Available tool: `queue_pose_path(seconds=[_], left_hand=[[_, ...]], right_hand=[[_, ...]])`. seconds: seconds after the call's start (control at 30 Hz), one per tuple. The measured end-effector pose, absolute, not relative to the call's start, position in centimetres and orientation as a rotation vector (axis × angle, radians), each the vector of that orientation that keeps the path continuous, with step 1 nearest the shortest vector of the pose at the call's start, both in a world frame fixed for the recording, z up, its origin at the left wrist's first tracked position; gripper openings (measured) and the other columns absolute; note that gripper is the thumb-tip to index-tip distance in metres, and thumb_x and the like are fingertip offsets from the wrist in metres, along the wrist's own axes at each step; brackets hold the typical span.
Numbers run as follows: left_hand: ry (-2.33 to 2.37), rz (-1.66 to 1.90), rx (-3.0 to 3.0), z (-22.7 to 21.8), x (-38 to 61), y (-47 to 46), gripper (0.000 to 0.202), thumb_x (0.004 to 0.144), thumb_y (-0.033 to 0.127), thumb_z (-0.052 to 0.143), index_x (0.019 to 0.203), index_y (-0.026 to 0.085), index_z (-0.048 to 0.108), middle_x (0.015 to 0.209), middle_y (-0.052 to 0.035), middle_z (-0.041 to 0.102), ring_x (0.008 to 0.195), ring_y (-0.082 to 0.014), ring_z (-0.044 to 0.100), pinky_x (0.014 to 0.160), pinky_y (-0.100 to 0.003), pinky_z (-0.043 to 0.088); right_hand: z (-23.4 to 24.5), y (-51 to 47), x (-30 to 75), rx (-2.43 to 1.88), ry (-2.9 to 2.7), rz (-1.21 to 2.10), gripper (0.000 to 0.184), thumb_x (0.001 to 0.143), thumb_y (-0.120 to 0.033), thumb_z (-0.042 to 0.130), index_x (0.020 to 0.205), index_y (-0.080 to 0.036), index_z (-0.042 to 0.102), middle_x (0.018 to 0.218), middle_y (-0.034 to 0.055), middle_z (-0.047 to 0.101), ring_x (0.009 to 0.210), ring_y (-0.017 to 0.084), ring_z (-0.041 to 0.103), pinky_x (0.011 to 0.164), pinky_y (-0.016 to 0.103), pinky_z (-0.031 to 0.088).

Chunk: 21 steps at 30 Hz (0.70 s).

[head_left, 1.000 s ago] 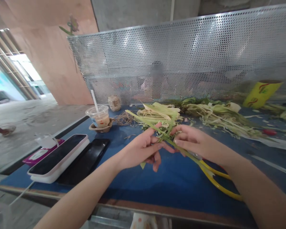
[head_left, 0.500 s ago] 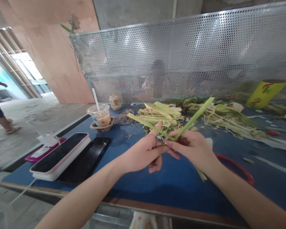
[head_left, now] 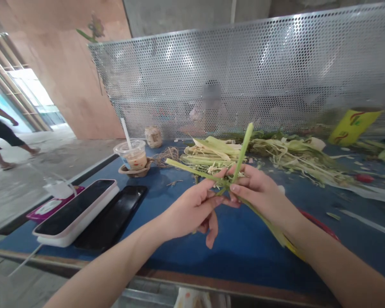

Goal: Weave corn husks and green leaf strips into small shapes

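My left hand and my right hand meet above the blue table, both closed on green leaf strips that cross between the fingertips. One strip end points up, another reaches left over my left hand. A longer strip trails down to the right beneath my right wrist. Where the strips cross, my fingers partly hide them. Behind my hands lies a pile of pale green leaf strips. A red ring-shaped thing lies partly hidden behind my right forearm.
On the left are a plastic cup with a straw, a white-cased phone, a black phone and a purple box. More leaves and a yellow container stand before a perforated metal screen. A person walks at far left.
The upright strip has swung from leaning right to nearly vertical. My fingers have shifted at the crossing, and a long strip now shows under my right wrist. The walking person has moved right.
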State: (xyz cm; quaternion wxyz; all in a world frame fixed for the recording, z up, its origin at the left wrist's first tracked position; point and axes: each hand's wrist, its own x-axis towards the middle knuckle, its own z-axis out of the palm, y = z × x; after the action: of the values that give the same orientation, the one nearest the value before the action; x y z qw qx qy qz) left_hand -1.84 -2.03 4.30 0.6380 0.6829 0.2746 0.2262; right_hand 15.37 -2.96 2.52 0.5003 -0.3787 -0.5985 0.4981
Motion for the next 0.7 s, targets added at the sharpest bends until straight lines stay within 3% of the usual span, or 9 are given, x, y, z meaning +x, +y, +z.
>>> queue_pose_path(seconds=[0.07, 0.13, 0.23, 0.3, 0.5, 0.7], left_hand=[[0.599, 0.562, 1.532, 4.0, -1.8, -1.8, 0.053, 0.088, 0.023, 0.039, 0.135, 0.028, 0.015, 0.068, -0.0007, 0.065, 0.036, -0.0074, 0.056, 0.03, -0.011, 0.026], [0.577, 0.624, 1.551, 3.7, -1.6, -1.6, 0.052, 0.085, 0.021, 0.045, 0.132, 0.027, 0.025, 0.072, -0.0014, 0.065, 0.043, -0.0098, 0.061, 0.031, -0.011, 0.028], [0.607, 0.733, 1.63, 3.0, -1.4, -1.2, 0.039, 0.077, 0.022, 0.058, 0.114, 0.018, 0.049, 0.075, -0.0037, 0.066, 0.051, -0.012, 0.064, 0.034, -0.012, 0.034], [0.662, 0.777, 1.652, 2.8, -1.2, -1.0, 0.028, 0.074, 0.025, 0.062, 0.098, 0.013, 0.056, 0.074, -0.0054, 0.067, 0.053, -0.0138, 0.065, 0.034, -0.012, 0.035], [0.688, 0.83, 1.571, 2.7, -1.2, -0.8, 0.022, 0.076, 0.029, 0.059, 0.09, 0.013, 0.054, 0.071, -0.0044, 0.066, 0.051, -0.0162, 0.065, 0.03, -0.014, 0.039], [0.663, 0.799, 1.619, 2.6, -1.0, -1.1, 0.018, 0.08, 0.03, 0.052, 0.082, 0.012, 0.054, 0.072, -0.0049, 0.066, 0.049, -0.0122, 0.064, 0.029, -0.012, 0.034]], right_hand=[[3.1, -3.1, 15.5, -0.937, -1.464, 1.224, 0.035, 0.072, -0.023, 0.063, 0.1, -0.022, 0.042, 0.062, -0.0056, 0.06, 0.06, 0.011, 0.059, 0.058, 0.024, 0.047], [3.4, -3.3, 15.4, -0.974, -1.47, 1.206, 0.037, 0.071, -0.022, 0.064, 0.099, -0.022, 0.038, 0.063, -0.0056, 0.06, 0.063, 0.012, 0.061, 0.059, 0.024, 0.047], [3.3, -3.4, 15.1, -1.034, -1.492, 1.177, 0.037, 0.072, -0.025, 0.063, 0.097, -0.022, 0.036, 0.055, -0.0082, 0.055, 0.049, 0.009, 0.053, 0.046, 0.021, 0.041], [3.1, -3.4, 15.1, -1.078, -1.511, 1.204, 0.038, 0.074, -0.03, 0.061, 0.099, -0.022, 0.034, 0.052, -0.0088, 0.053, 0.042, 0.007, 0.046, 0.04, 0.019, 0.035], [3.2, -3.7, 16.0, -1.06, -1.639, 1.188, 0.033, 0.079, -0.027, 0.054, 0.106, -0.02, 0.035, 0.052, -0.0076, 0.052, 0.049, 0.008, 0.048, 0.044, 0.019, 0.035], [3.9, -3.9, 16.7, -1.117, -1.717, 1.171, 0.049, 0.079, -0.024, 0.053, 0.121, -0.017, 0.029, 0.052, -0.0076, 0.049, 0.047, 0.008, 0.044, 0.044, 0.02, 0.034]])
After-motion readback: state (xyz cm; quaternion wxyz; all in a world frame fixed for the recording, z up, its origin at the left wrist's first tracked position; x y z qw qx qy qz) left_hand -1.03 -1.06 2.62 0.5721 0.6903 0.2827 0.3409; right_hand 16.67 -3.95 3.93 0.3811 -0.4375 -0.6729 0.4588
